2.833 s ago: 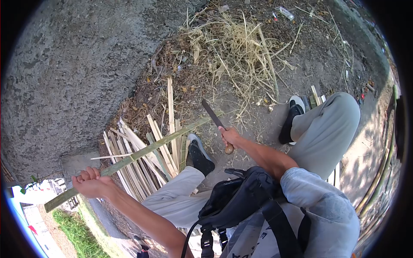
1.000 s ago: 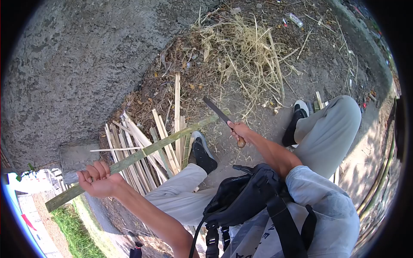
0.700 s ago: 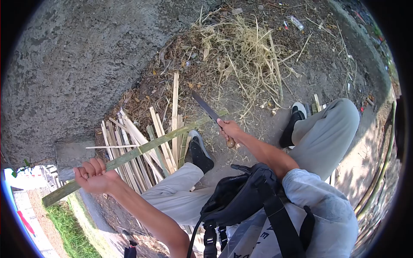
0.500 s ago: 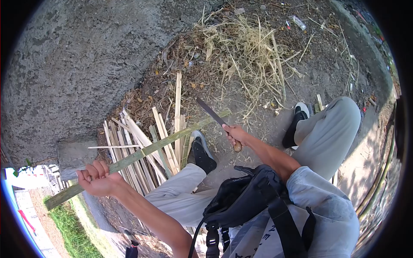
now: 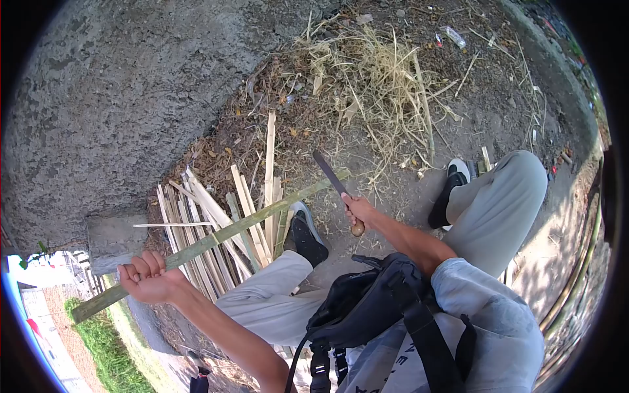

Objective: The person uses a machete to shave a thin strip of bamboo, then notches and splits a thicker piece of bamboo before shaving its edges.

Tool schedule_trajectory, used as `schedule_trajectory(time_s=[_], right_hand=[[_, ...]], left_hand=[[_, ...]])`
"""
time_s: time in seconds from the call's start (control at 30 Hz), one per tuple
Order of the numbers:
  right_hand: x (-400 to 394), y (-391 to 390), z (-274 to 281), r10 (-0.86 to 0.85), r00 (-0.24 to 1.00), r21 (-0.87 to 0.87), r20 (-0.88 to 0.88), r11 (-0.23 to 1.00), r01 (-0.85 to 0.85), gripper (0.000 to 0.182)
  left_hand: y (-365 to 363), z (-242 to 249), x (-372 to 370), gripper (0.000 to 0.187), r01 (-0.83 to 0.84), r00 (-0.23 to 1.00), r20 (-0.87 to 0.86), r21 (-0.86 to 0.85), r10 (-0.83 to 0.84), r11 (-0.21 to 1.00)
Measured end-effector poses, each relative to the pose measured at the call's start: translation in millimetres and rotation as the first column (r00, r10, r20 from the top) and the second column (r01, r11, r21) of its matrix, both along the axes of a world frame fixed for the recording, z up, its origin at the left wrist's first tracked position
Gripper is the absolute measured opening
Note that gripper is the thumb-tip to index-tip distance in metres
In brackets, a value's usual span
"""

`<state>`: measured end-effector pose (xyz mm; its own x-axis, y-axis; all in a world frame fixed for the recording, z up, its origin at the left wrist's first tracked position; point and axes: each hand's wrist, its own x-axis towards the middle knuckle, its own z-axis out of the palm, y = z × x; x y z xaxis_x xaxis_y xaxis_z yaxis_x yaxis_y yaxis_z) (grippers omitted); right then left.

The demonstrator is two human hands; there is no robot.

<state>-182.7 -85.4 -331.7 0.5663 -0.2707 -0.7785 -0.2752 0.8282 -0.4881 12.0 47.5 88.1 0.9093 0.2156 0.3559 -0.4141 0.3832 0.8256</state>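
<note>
A long greenish bamboo strip slants across the view, from lower left up to the middle. Near its lower end, my left hand has its fingers wrapped round it. In my right hand is a knife with a dark, straight blade and a rounded wooden handle. The blade crosses the strip close to its far end in this view. Below the strip's middle lies a bundle of split bamboo strips, fanned out beside my shoe.
A rough concrete wall rises at the left. Dry shavings are heaped on the dirt ahead, with a clear plastic bottle beyond. A black bag hangs at my waist. Long poles lie at the right.
The knife blade has swung to a steeper angle, its tip shifting right. My left hand and the bamboo strip have moved only slightly.
</note>
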Motion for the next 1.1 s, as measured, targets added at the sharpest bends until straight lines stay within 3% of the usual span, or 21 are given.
schedule_trajectory(time_s=[0.1,0.2,0.3,0.37,0.43,0.5,0.53,0.6,0.63,0.7,0.9,1.0,1.1], right_hand=[[-10,-19,10,0.12,0.993,-0.151,0.018,0.982,-0.116,0.046],[-3,-9,-1,-0.008,0.997,-0.057,-0.08,0.998,0.004,0.046],[-12,-7,28,0.203,0.979,-0.055,0.029,0.978,-0.201,0.043],[-6,-13,74,0.386,0.915,-0.529,-0.119,0.755,-0.387,0.035],[4,-14,124,0.429,0.866,-0.794,-0.256,0.417,-0.441,0.03],[8,-11,171,0.422,0.849,-0.907,-0.319,0.122,-0.402,0.029],[5,-8,181,0.417,0.87,-0.935,-0.262,0.115,-0.337,0.029],[0,-5,197,0.407,0.902,-0.975,-0.145,0.095,-0.199,0.029],[-7,-8,207,0.447,0.876,-0.951,-0.183,0.145,-0.273,0.03],[-24,-14,220,0.522,0.816,-0.876,-0.248,0.239,-0.419,0.032],[-82,-13,162,0.393,0.848,-0.784,-0.356,0.369,-0.5,0.048],[-80,-7,207,0.389,0.865,-0.783,-0.317,0.408,-0.47,0.054],[-72,4,205,0.43,0.896,-0.887,-0.115,0.362,-0.288,0.056]], left_hand=[[8,-4,5,0.043,-0.02,1.0,-0.006,0.01,0.02,1.0],[8,-5,4,0.042,-0.018,1.0,-0.005,-0.01,0.018,1.0],[23,-5,13,0.041,0.092,0.996,-0.013,-0.001,-0.092,0.996],[34,-9,25,0.041,0.231,0.973,-0.005,-0.026,-0.231,0.973],[39,-11,37,0.042,0.389,0.921,0.0,-0.044,-0.39,0.92],[39,-12,41,0.045,0.754,0.648,0.163,0.006,-0.744,0.657],[39,-11,40,0.046,0.875,0.456,0.231,0.059,-0.859,0.48],[24,-7,31,0.048,0.963,0.178,0.338,0.132,-0.924,0.234],[14,-4,23,0.049,0.979,0.03,0.385,0.175,-0.923,0.105],[1,-1,10,0.05,0.985,-0.035,0.417,0.17,-0.908,0.04],[-25,11,-33,0.049,0.946,-0.316,0.407,0.209,-0.857,-0.25],[-32,13,-47,0.049,0.926,-0.367,0.409,0.243,-0.836,-0.287],[-37,12,-53,0.049,0.916,-0.394,0.419,0.248,-0.818,-0.314]])
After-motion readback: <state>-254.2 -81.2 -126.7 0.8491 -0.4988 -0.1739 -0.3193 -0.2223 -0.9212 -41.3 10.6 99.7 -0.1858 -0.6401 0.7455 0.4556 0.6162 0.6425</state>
